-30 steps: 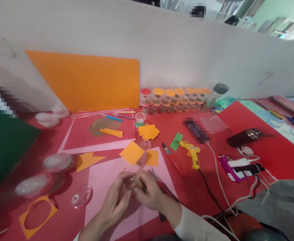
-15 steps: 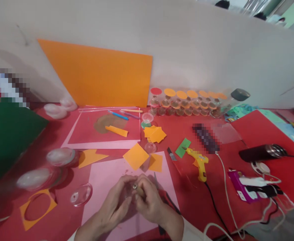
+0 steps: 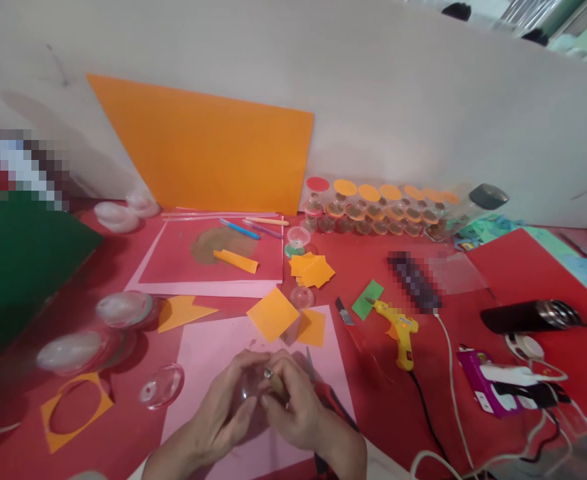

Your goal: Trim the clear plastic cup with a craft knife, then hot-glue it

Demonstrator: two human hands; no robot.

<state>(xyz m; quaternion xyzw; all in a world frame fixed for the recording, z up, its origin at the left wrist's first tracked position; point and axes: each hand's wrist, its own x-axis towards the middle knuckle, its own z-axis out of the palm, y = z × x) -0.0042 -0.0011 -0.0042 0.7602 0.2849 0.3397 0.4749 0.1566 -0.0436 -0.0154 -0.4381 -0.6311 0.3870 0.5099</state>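
Observation:
My left hand (image 3: 223,403) curls around a clear, rounded plastic piece (image 3: 247,392), perhaps a cup or dome; its exact kind is partly hidden by the fingers. My right hand (image 3: 298,403) grips a short tool with a tan handle (image 3: 276,383) and a metal tip, held close against the plastic. Both hands are over a pink sheet (image 3: 198,340). Scissors (image 3: 341,405) lie partly beneath my right wrist. Just beyond the hands are an orange paper square (image 3: 272,313) and a second orange square (image 3: 312,328). A clear plastic lid (image 3: 162,387) lies left of my left hand.
Right of the pink sheet lie a craft knife (image 3: 344,312), a yellow glue gun (image 3: 398,330) with its cord, and a purple power strip (image 3: 473,380). Stacked clear cups (image 3: 373,210) line the wall. At left are plastic domes (image 3: 76,351) and a cut orange frame (image 3: 48,423).
The clear plastic shows more between my hands, and the tan-handled tool has turned slightly. My hands stay together over the pink sheet. The whole view has shifted a little.

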